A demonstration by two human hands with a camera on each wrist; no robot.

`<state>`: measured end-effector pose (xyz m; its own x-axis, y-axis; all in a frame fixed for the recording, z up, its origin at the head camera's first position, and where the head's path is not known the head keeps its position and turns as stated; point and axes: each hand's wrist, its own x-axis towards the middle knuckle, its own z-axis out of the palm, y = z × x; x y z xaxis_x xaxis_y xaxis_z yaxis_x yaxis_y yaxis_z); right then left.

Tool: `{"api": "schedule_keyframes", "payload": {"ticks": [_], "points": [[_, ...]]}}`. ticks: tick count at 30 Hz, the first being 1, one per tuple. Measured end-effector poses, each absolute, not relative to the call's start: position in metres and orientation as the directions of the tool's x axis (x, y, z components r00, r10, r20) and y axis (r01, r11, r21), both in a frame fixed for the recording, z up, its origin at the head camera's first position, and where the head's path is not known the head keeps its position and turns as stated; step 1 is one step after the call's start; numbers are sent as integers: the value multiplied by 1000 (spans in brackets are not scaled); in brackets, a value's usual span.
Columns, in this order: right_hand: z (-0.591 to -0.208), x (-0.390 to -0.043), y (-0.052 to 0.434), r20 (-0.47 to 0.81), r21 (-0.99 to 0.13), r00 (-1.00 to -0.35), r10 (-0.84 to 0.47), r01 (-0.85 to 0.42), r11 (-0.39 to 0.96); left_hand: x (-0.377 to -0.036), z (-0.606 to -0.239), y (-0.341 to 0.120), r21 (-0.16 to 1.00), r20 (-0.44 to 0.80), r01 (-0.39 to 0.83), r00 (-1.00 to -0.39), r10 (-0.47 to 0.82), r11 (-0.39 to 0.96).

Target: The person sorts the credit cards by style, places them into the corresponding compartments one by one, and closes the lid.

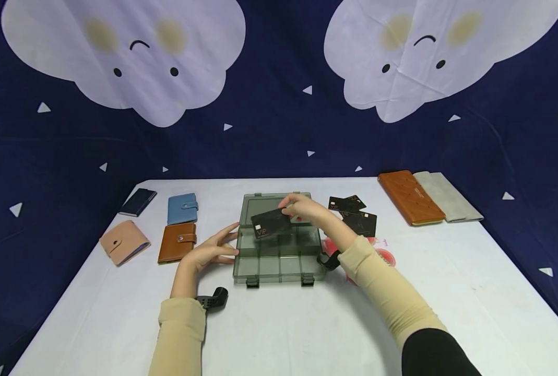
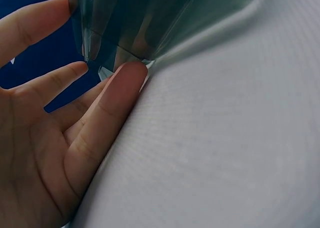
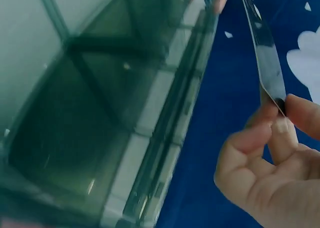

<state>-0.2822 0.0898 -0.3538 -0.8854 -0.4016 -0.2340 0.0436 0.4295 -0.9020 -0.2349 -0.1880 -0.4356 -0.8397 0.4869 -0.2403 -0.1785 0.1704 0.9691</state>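
A transparent grey-green divided plastic box (image 1: 279, 267) lies on the white table with its lid (image 1: 260, 204) folded back. My right hand (image 1: 307, 209) pinches a black VIP card (image 1: 270, 223) by one corner above the box; the right wrist view shows this card (image 3: 270, 63) nearly edge-on between thumb and fingers. At the box's left side is my left hand (image 1: 211, 250), its spread fingers touching the wall. In the left wrist view the fingertips (image 2: 131, 76) rest at the box's lower edge. Several more black cards (image 1: 360, 224) lie in a loose pile right of the box.
Left of the box lie a blue wallet (image 1: 181, 209), a brown wallet (image 1: 177, 244), a pink wallet (image 1: 122, 243) and a dark one (image 1: 138, 202). A long brown wallet (image 1: 410, 197) and a grey one (image 1: 448, 197) lie back right. Red-patterned items (image 1: 386, 256) show beside my right forearm.
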Motion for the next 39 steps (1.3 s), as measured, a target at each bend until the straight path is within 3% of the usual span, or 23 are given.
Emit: {"api": "schedule_keyframes", "payload": {"ticks": [4, 13, 23, 32, 39], "points": [[-356, -278, 79, -265, -886, -840, -473, 19, 463, -235, -436, -188, 968, -241, -177, -842, 482, 176], [-361, -275, 59, -294, -818, -811, -506, -60, 572, -235, -435, -189, 969, -243, -182, -842, 482, 170], [-364, -268, 51, -295, -625, -800, -523, -252, 739, -235, -434, -189, 969, -245, -190, -834, 494, 160], [-363, -269, 55, -454, -593, -712, -536, -207, 778, -236, -433, -188, 968, -247, -195, -833, 495, 156], [-362, -269, 57, -492, -578, -684, -539, -206, 790, -236, -435, -189, 970, -241, -188, -832, 500, 155]]}}
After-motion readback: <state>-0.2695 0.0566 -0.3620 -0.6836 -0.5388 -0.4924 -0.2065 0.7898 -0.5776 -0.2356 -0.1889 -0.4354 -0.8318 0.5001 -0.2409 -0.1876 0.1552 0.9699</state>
